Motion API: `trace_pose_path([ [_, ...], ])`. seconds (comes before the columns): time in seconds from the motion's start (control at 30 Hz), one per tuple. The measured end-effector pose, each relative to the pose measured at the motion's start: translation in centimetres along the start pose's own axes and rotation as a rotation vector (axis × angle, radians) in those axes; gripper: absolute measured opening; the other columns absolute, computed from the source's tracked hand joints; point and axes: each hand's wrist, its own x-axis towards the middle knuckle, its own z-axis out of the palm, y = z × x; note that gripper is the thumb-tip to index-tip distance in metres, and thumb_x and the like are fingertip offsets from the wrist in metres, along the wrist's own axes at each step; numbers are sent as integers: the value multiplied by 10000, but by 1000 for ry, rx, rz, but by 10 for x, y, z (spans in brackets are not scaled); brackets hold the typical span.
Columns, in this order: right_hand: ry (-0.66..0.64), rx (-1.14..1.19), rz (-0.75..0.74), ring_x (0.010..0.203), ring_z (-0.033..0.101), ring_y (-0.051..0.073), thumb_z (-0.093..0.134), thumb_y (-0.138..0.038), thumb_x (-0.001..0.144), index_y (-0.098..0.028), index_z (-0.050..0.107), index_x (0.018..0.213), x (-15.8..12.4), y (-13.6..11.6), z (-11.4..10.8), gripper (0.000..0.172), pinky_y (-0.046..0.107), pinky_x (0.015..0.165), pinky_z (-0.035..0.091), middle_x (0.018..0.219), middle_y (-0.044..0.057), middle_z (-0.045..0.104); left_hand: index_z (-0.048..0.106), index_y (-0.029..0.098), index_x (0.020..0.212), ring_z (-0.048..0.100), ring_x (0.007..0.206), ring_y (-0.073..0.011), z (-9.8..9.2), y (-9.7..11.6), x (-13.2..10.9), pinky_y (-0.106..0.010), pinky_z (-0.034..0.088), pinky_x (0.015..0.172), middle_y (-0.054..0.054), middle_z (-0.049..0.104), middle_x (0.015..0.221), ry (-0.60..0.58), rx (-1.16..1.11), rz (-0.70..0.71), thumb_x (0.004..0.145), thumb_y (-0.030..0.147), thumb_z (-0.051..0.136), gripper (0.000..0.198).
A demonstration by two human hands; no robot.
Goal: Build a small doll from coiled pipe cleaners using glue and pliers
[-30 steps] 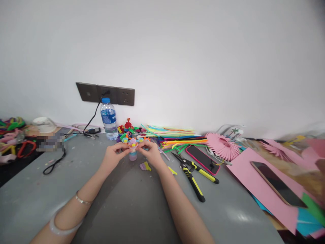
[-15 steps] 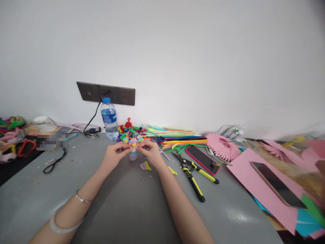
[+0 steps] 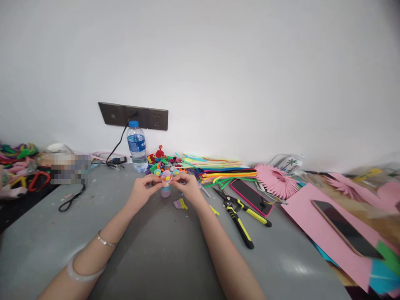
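Observation:
Both my hands meet over the grey table [image 3: 162,250] and pinch a small pastel craft figure [image 3: 166,183] made of twisted pipe cleaners, pink and purple with coloured spots. My left hand [image 3: 144,190] grips its left side with closed fingers. My right hand [image 3: 188,187] grips its right side the same way. The figure's purple base stands on or just above the table. Short purple and yellow pipe-cleaner offcuts [image 3: 180,204] lie right below my right hand.
A water bottle [image 3: 137,146] stands by the wall under a socket strip [image 3: 134,115]. Bundled pipe cleaners [image 3: 218,168], black-and-yellow pliers [image 3: 239,216], a pink-cased phone [image 3: 251,196], pink paper fans [image 3: 275,179], pink paper with a second phone [image 3: 343,227] lie right. Coloured craft pieces [image 3: 18,171] pile up left.
My hands keep their pinch on the figure and hardly move. The view has shifted slightly, so everything sits a little further right in the picture.

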Motion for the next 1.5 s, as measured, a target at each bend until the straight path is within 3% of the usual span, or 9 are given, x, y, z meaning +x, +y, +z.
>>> trace_pose_path([
  [0.3, 0, -44, -5, 626, 548, 150, 740, -320, 721, -185, 711, 702, -1, 1, 3, 139, 278, 619, 453, 689, 15, 672, 760, 175, 768, 575, 664, -155, -1, -13, 3, -254, 399, 576, -39, 731, 764, 19, -12, -5, 714, 409, 751, 241],
  [0.4, -19, -83, -18, 618, 523, 143, 731, -312, 732, -187, 723, 803, -1, 0, 1, 144, 271, 615, 447, 700, 4, 645, 737, 170, 783, 559, 617, -141, -2, -20, 6, -247, 400, 564, -22, 711, 729, 40, -32, -16, 707, 408, 747, 250],
  [0.57, -47, -101, -57, 675, 547, 146, 731, -328, 756, -205, 677, 1099, -2, -1, -6, 369, 276, 677, 469, 831, 15, 646, 702, 166, 821, 593, 681, -159, -2, -20, 7, -250, 445, 606, -21, 686, 759, 39, -112, -61, 697, 436, 745, 300],
  [0.7, -148, -231, -55, 869, 594, 190, 793, -288, 694, -204, 639, 1166, -7, 5, 4, 503, 315, 801, 474, 1057, 70, 671, 683, 171, 790, 610, 736, -181, -3, -20, 7, -280, 489, 682, -22, 674, 763, 55, -177, -79, 688, 489, 740, 339],
  [0.83, -152, -454, 40, 780, 578, 205, 772, -239, 702, -155, 690, 996, -15, 11, 23, 316, 325, 734, 446, 882, 59, 684, 701, 174, 822, 636, 792, -211, -6, -23, 6, -314, 509, 740, -45, 708, 823, 60, -188, -112, 659, 528, 756, 393],
  [0.93, -86, -474, 43, 755, 563, 214, 736, -238, 723, -153, 710, 892, -14, 8, 27, 191, 326, 722, 426, 781, 44, 670, 714, 173, 852, 651, 824, -224, -9, -20, 6, -319, 510, 767, -63, 729, 863, 68, -181, -131, 676, 549, 741, 416],
  [1.1, 133, -182, -16, 753, 556, 195, 684, -306, 757, -159, 713, 943, -5, 0, 12, 239, 304, 734, 430, 830, 35, 686, 726, 165, 887, 644, 785, -207, -10, -7, 6, -288, 498, 724, -68, 736, 834, 112, -114, -162, 742, 590, 668, 453],
  [1.23, 251, -79, -21, 641, 480, 159, 651, -344, 773, -153, 712, 953, -2, -4, 6, 270, 276, 631, 399, 748, 11, 652, 725, 168, 907, 655, 827, -216, -5, 1, 3, -300, 511, 760, -81, 743, 894, 35, -107, -152, 750, 588, 663, 453],
  [1.5, 288, -8, -60, 697, 516, 172, 648, -345, 772, -167, 691, 975, -3, -8, 11, 273, 277, 659, 415, 843, 29, 682, 721, 170, 907, 669, 858, -232, -4, -2, 3, -333, 521, 812, -88, 745, 928, -9, -62, -121, 763, 561, 659, 422],
])
